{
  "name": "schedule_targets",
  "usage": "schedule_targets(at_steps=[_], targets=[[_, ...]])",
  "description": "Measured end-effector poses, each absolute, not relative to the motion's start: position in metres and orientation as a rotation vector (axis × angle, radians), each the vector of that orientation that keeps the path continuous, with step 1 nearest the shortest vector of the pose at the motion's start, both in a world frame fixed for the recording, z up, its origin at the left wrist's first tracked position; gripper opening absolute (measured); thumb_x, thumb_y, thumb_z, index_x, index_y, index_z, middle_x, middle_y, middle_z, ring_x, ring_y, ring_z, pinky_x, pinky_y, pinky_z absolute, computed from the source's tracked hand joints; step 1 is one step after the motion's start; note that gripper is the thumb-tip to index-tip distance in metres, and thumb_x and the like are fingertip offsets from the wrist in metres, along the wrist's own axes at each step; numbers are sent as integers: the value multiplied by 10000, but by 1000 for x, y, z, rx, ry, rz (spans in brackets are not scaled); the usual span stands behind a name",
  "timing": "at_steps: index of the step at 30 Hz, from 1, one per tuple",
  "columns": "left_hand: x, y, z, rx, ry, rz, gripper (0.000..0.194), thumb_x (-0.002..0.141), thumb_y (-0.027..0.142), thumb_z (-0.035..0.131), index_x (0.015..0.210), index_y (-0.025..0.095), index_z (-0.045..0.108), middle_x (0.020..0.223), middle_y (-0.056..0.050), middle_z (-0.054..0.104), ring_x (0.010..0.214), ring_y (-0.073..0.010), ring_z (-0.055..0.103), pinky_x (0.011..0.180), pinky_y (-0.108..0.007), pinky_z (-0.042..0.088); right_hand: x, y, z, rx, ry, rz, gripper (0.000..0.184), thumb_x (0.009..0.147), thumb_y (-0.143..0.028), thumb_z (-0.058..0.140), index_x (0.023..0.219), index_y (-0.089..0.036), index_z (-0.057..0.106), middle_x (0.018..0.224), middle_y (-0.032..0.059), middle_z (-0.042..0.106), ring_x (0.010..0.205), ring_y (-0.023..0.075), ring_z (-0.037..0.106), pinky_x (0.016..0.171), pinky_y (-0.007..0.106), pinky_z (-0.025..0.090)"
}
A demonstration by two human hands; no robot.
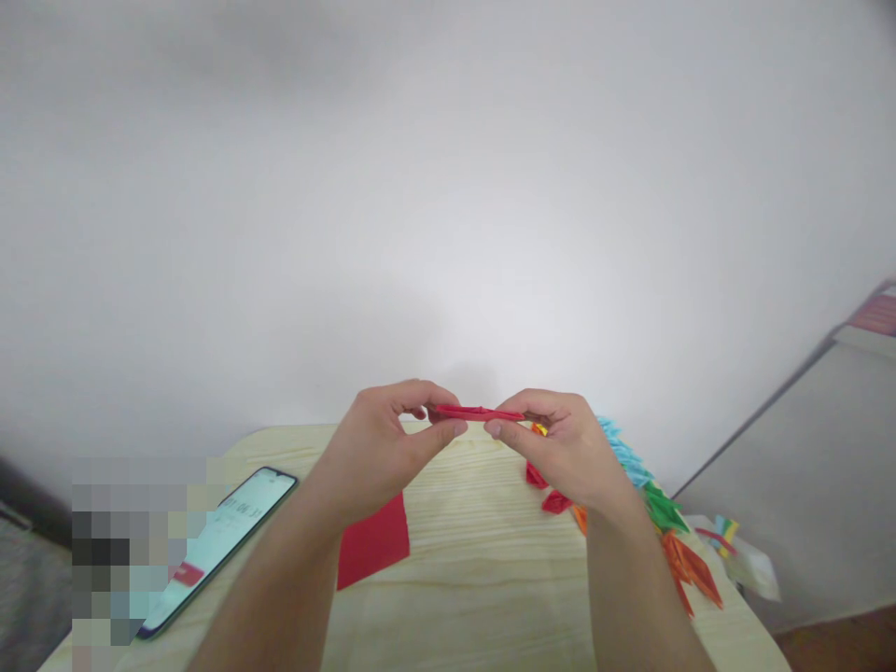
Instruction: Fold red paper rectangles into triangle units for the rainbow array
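Observation:
Both my hands are raised over a light wooden table (pixel 476 560), each pinching one end of a thin folded strip of red paper (pixel 477 413) held level between them. My left hand (pixel 382 448) grips the strip's left end with thumb and fingers closed. At the right end, my right hand (pixel 564 448) is closed on the strip in the same way. A flat sheet of red paper (pixel 374 543) lies on the table under my left forearm.
A phone (pixel 224 546) with a lit screen lies at the table's left. Folded paper pieces in red (pixel 553 499), blue (pixel 626 457), green (pixel 662 509) and orange (pixel 690 565) are heaped along the right edge. A white wall rises behind; a grey surface (pixel 805 476) stands right.

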State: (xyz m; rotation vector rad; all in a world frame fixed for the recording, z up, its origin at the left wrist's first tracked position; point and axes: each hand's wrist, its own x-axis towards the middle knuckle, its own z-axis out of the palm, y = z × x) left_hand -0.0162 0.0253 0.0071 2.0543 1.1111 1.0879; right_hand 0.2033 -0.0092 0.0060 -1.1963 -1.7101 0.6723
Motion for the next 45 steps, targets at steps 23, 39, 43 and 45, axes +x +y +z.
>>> schedule_targets(at_steps=[23, 39, 43, 45], targets=[[-22, 23, 10, 2055, 1133, 1066, 110, 834, 407, 773, 848, 307, 816, 838, 49, 788, 797, -160, 692, 734, -253, 495, 211, -5, 1, -1226, -1754, 674, 159, 891, -350, 747, 790, -244, 810, 690, -23, 739, 661, 149, 648, 621, 263, 479], [-24, 18, 15, 2054, 1200, 1141, 183, 878, 435, 730, 851, 276, 815, 817, 25, 794, 728, -165, 688, 675, -270, 498, 212, -2, -2, -1210, -1698, 750, 187, 901, -382, 732, 835, -221, 802, 806, 7, 780, 758, 167, 671, 684, 271, 490], [-24, 20, 14, 2048, 1189, 1230, 163, 875, 413, 740, 845, 269, 811, 846, 22, 801, 789, -172, 708, 753, -274, 524, 211, 1, -4, -1135, -1613, 853, 212, 889, -367, 749, 1047, -230, 783, 868, 27, 790, 772, 174, 679, 695, 281, 503], [-24, 22, 13, 2038, 1200, 1272, 157, 870, 409, 746, 861, 266, 810, 858, 19, 802, 806, -177, 712, 769, -279, 534, 211, 2, -4, -1114, -1558, 868, 309, 871, -377, 773, 1145, -236, 743, 847, 26, 781, 715, 163, 659, 647, 274, 490]])
